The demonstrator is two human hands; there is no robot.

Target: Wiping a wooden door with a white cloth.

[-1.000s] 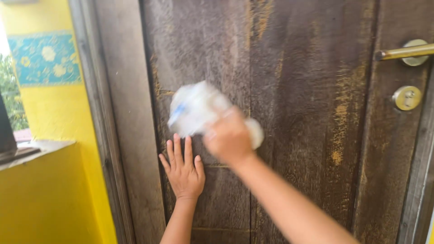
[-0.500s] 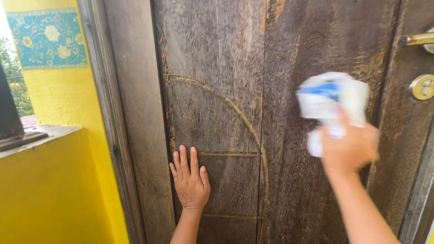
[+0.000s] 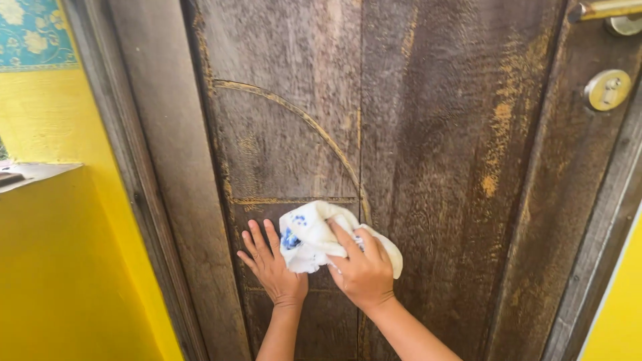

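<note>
Low in the frame, right hand [image 3: 364,271] presses a crumpled white-and-blue cloth [image 3: 314,237] against the worn dark wooden door [image 3: 441,167]; left hand [image 3: 271,264] flat, fingers spread, yellow wall [image 3: 60,267] lower left.

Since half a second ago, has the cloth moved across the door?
Yes. The white and blue cloth in the right hand went from near the round lock leftward and down, to beside the left hand.
</note>
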